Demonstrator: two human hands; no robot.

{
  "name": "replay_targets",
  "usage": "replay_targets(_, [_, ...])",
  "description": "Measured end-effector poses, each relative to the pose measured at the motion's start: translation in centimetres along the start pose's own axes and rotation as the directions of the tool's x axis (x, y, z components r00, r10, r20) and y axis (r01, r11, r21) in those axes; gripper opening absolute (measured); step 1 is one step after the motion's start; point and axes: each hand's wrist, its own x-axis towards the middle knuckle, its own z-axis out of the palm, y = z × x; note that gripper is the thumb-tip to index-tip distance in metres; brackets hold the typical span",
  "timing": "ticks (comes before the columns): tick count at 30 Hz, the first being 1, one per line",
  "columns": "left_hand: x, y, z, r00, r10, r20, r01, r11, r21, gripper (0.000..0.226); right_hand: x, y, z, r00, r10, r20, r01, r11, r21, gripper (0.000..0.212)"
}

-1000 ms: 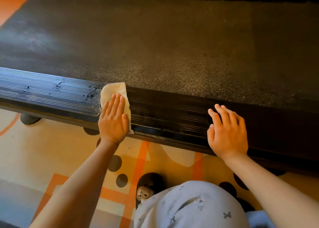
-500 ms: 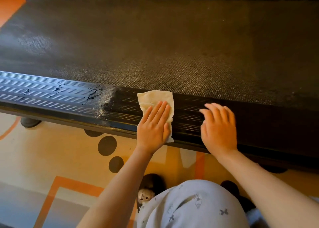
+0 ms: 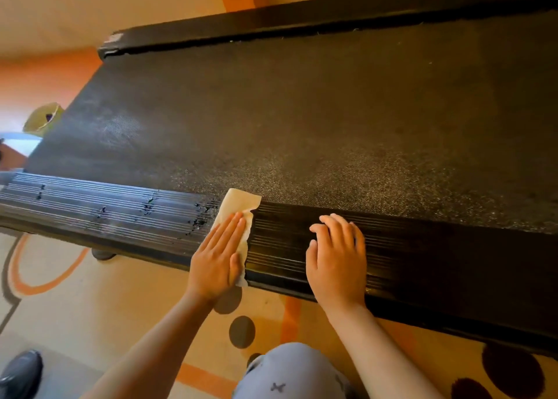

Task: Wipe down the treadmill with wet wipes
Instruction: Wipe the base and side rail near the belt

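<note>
Head camera looks down on the treadmill point(image 3: 302, 120), which lies low on a patterned carpet point(image 3: 90, 302). The wet wipe point(image 3: 240, 203) is on the ribbed side rail point(image 3: 105, 214) nearest the person, about in the middle of the visible length, and its far edge just reaches the rough belt point(image 3: 332, 163). The left hand point(image 3: 216, 259) lies flat on top of the wipe with straight fingers; it does not grasp the wipe but presses it down, probably so that the whole cloth touches the grooves at once. The right hand point(image 3: 336, 259) rests on the same rail just beside it, palm down, fingers relaxed and holding nothing; I think it is there to support the body while the person leans forward. To the left of the wipe the rail shines and has small drops on it, while to the right it looks dull, so I judge that the left part is wiped and the right part is not yet done. A bent knee point(image 3: 290, 371) in light cloth shows at the bottom, and a dark shoe point(image 3: 19, 371) stands in the lower left corner.
</note>
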Motion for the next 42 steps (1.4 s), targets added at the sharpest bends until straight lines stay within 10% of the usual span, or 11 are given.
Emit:
replay_targets(20, [0.2, -6.8, -1.6, 0.995, 0.049, 0.092, -0.052, 0.998, 0.031, 0.057, -0.3, -0.9, 0.7, 0.887, 0.379, -0.263, -0.378, 0.924, 0.058, 0.024])
replay_targets(26, [0.3, -3.0, -0.8, 0.990, -0.104, 0.099, 0.106, 0.994, -0.023, 0.061, 0.1, 1.1, -0.5, 0.884, 0.397, -0.245, -0.433, 0.894, -0.116, 0.025])
replay_targets(35, [5.5, -2.6, -1.0, 0.955, 0.191, 0.226, -0.171, 0.980, -0.105, 0.062, 0.2, 1.2, -0.4, 0.880, 0.413, -0.234, -0.450, 0.883, -0.135, 0.022])
replay_targets(42, [10.2, -6.1, -0.4, 0.972, 0.051, 0.230, -0.033, 0.996, -0.082, 0.065, 0.3, 1.0, -0.6, 0.876, 0.426, -0.228, -0.456, 0.885, -0.098, 0.020])
